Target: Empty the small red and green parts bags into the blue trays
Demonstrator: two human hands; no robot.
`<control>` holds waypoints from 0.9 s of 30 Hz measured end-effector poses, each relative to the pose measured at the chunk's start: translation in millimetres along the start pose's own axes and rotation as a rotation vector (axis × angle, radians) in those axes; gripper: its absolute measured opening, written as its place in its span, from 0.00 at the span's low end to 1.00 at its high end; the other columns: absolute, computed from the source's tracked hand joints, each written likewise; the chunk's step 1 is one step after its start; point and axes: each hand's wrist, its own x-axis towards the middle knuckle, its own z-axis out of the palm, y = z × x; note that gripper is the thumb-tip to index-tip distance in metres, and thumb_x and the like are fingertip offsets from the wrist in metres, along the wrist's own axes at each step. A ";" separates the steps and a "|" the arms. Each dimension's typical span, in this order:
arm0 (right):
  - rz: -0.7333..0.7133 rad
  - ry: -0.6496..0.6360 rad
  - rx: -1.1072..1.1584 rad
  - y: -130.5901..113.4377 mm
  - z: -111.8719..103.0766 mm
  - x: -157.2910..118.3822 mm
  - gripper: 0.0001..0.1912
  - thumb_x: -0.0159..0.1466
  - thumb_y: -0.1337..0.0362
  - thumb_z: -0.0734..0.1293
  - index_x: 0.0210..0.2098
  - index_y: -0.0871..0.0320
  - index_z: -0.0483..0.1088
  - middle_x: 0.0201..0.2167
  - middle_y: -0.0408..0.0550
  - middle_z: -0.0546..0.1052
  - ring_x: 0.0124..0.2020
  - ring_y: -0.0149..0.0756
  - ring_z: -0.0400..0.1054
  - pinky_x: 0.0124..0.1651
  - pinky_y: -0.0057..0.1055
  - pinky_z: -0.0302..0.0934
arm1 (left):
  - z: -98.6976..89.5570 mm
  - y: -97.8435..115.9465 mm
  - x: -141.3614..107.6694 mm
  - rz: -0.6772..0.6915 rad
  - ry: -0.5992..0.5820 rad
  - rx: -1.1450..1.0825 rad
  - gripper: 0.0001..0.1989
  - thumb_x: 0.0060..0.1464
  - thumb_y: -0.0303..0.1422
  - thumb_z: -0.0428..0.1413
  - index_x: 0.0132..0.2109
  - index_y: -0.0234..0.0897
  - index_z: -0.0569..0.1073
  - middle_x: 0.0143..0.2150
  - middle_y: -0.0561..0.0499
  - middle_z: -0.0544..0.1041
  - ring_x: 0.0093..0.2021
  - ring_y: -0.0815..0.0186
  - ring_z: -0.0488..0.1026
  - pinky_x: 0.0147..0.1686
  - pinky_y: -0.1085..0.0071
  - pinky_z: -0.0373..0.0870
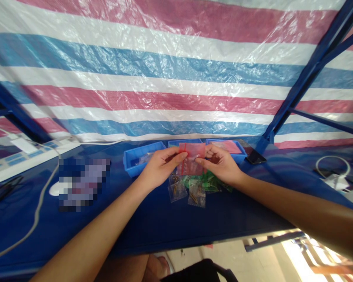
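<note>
Between my two hands is a small pink translucent plastic bag (194, 158), held upright above the blue table. My left hand (164, 164) pinches its left side between thumb and fingers. On the other side, my right hand (220, 162) grips the bag's right edge, thumb in front. Below the bag lie small clear bags (177, 188) with thin brass-coloured pieces inside. Several green items (210, 181), perhaps bags too, lie just behind them, partly hidden by my right hand. What the pink bag contains, if anything, I cannot make out.
Blue bins stand behind my hands: a left bin (130, 164) with clear bags, a middle one, and a right bin (240, 156) holding pink bags. A phone (256, 156) lies right of them. A white cable (38, 211) and power strip (32, 158) are at left.
</note>
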 end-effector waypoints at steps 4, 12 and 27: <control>0.008 0.090 -0.016 1.6 -1.9 2.6 0.21 0.63 0.46 0.79 0.36 0.52 0.69 0.29 0.40 0.74 0.28 0.34 0.68 0.32 0.32 0.65 | 2.4 -0.4 -1.0 0.126 0.129 0.125 0.20 0.68 0.43 0.63 0.62 0.42 0.79 0.60 0.43 0.78 0.52 0.58 0.79 0.45 0.67 0.81; -0.134 0.051 -0.091 -1.4 1.3 -7.3 0.14 0.70 0.51 0.75 0.45 0.51 0.71 0.40 0.44 0.77 0.41 0.37 0.74 0.46 0.35 0.72 | 6.5 13.2 -7.1 0.250 0.022 0.227 0.20 0.68 0.43 0.63 0.62 0.42 0.80 0.59 0.43 0.78 0.50 0.60 0.80 0.48 0.65 0.82; -0.198 0.119 -0.222 1.3 -3.3 -4.4 0.30 0.64 0.52 0.80 0.62 0.47 0.69 0.56 0.51 0.77 0.55 0.46 0.75 0.55 0.42 0.73 | 7.9 6.0 -7.2 0.106 0.031 0.188 0.18 0.70 0.41 0.60 0.61 0.39 0.81 0.49 0.47 0.87 0.39 0.64 0.81 0.38 0.71 0.76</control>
